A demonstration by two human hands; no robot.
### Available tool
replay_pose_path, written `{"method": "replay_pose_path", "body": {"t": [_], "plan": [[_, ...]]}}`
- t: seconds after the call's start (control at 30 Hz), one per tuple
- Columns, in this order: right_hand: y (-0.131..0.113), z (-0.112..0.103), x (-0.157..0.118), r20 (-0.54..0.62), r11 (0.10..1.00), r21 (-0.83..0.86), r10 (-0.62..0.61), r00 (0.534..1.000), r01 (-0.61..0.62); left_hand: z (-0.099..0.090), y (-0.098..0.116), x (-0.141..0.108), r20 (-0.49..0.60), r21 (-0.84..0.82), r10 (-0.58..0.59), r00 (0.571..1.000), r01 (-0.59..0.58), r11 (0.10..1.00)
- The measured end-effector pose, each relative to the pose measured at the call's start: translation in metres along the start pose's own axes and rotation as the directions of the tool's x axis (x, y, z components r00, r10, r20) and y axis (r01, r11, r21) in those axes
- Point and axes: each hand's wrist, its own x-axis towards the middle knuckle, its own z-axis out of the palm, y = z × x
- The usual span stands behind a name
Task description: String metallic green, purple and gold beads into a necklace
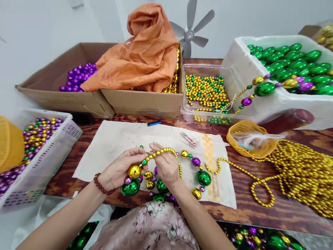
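Note:
Over a white cloth [104,146], both hands work close together on a bead necklace [203,178] of green, gold and purple beads. My left hand [124,164] is closed on the strand, fingers pinched near a small green bead, with a large gold bead and a large green bead hanging below. My right hand [165,163] is curled with its fingertips near the left ones, a strand of small gold beads [165,151] lying across it. A thin thread seems to show between the fingertips. The rest of the necklace loops right on the cloth.
Small snips [189,139] and a blue pen [154,123] lie at the cloth's back. Gold bead strands [313,178] pile up at right beside a yellow basket [231,142]. Behind stand a cardboard box [145,102], a clear tub [186,110] and a foam box [289,103].

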Motion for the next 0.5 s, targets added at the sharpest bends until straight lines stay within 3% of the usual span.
{"method": "replay_pose_path", "body": {"t": [0.33, 0.5], "plan": [[0.008, 0.005, -0.014, 0.080, 0.981, -0.148, -0.110, 0.991, 0.121, -0.015, -0.013, 0.001, -0.019, -0.022, 0.000, 1.000, -0.001, 1.000], [0.014, 0.022, -0.028, 0.170, 0.981, -0.154, -0.093, 0.981, 0.120, -0.013, -0.020, 0.003, -0.125, -0.004, 0.157, 0.980, -0.159, 0.987]]}}
